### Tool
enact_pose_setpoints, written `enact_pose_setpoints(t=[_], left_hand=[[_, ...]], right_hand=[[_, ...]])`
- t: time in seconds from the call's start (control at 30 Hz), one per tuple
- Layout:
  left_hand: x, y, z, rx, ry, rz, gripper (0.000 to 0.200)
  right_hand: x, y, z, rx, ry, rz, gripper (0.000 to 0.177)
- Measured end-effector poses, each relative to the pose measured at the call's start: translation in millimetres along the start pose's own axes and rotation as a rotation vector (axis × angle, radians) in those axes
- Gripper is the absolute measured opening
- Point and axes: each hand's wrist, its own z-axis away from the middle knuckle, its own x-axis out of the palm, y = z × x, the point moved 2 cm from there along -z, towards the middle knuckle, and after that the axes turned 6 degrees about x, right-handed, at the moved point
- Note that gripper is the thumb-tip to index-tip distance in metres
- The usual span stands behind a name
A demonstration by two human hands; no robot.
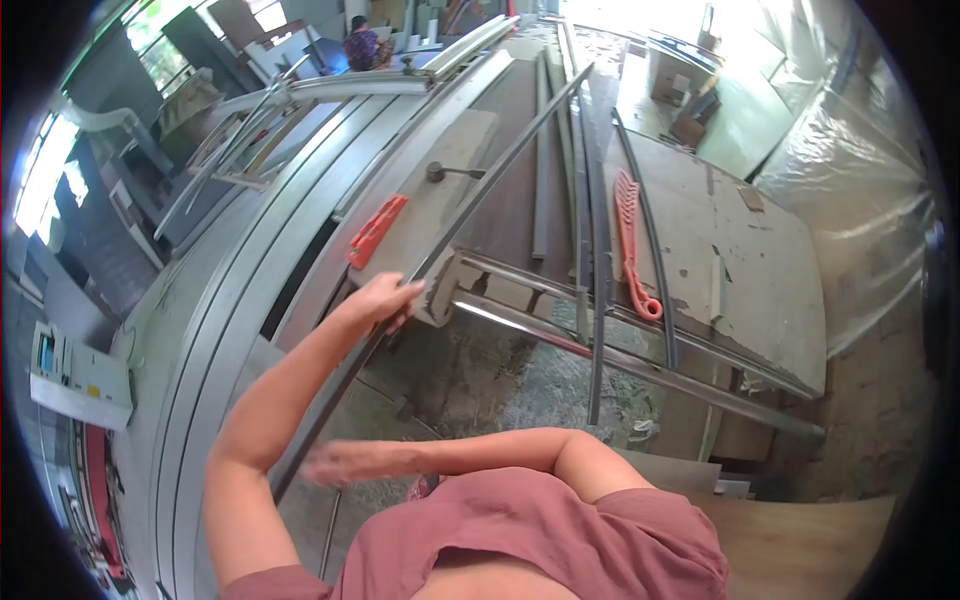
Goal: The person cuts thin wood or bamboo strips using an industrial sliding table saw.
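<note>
A long dark grey strip (510,160) runs diagonally from the far side of the machine table down past my left side. My left hand (378,300) is closed around it near the table's front edge, thumb on top. Low in front of my body, my right hand (345,463) reaches across to the left, close beside the strip's near end; motion blurs its fingers. Just beyond my left hand lies a red plastic piece (378,230) on the table. Farther right, a red notched push stick (627,240) rests by several more dark strips (597,200).
Silver sliding-table rails (250,240) stretch along the left. A metal tube (690,382) crosses the table's front. A worn board (750,270) is at the right, near plastic sheeting (850,190). A control box (80,375) stands far left. A person (365,48) sits in the background.
</note>
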Motion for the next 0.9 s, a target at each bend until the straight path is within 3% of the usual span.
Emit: enact_pose_setpoints(t=[0.07, 0.13, 0.27, 0.3, 0.33, 0.37, 0.4, 0.47, 0.53, 0.57, 0.67, 0.73, 0.77, 0.9], left_hand=[[13, 4, 29, 0.062, 0.072, -0.042, 0.037], [17, -18, 59, -0.005, 0.160, -0.067, 0.036], [19, -54, 127, 0.093, 0.396, -0.275, 0.038], [21, -65, 145, 0.064, 0.408, -0.323, 0.039], [25, -74, 162, 0.035, 0.426, -0.373, 0.039], [31, -79, 178, 0.018, 0.434, -0.362, 0.039], [37, -85, 194, -0.036, 0.424, -0.333, 0.040], [45, -86, 218, -0.110, 0.424, -0.285, 0.042], [57, -86, 240, -0.211, 0.406, -0.220, 0.046], [59, -92, 249, -0.236, 0.426, -0.198, 0.046], [67, -121, 280, -0.342, 0.407, -0.093, 0.053], [63, -141, 300, -0.297, 0.413, -0.101, 0.053], [61, -153, 312, -0.372, 0.413, -0.123, 0.052], [33, -168, 362, -0.427, 0.408, -0.170, 0.047]], right_hand=[[-3, -33, 43, -0.087, -0.216, 0.684, 0.059], [-29, -86, 110, 0.021, -0.020, 0.727, 0.046], [-116, -149, 205, -0.188, 0.742, 0.996, 0.031], [-175, -132, 220, -0.247, 0.812, 0.776, 0.031], [-165, -163, 228, -0.081, 1.106, 1.246, 0.035], [-181, -175, 229, 0.075, 1.218, 1.354, 0.042], [-201, -175, 228, 0.013, 1.268, 1.495, 0.048], [-235, -170, 217, -0.031, 1.241, 1.600, 0.052], [-258, -161, 199, 0.045, 1.287, 1.949, 0.054], [-270, -154, 189, 0.019, 1.255, 1.931, 0.056], [-283, -142, 170, 0.134, 1.073, 2.093, 0.048], [-265, -143, 160, 0.146, 0.871, 2.029, 0.038], [-267, -133, 155, -0.003, 0.864, 2.044, 0.036], [-232, -131, 125, -0.129, 0.729, 2.043, 0.038]])
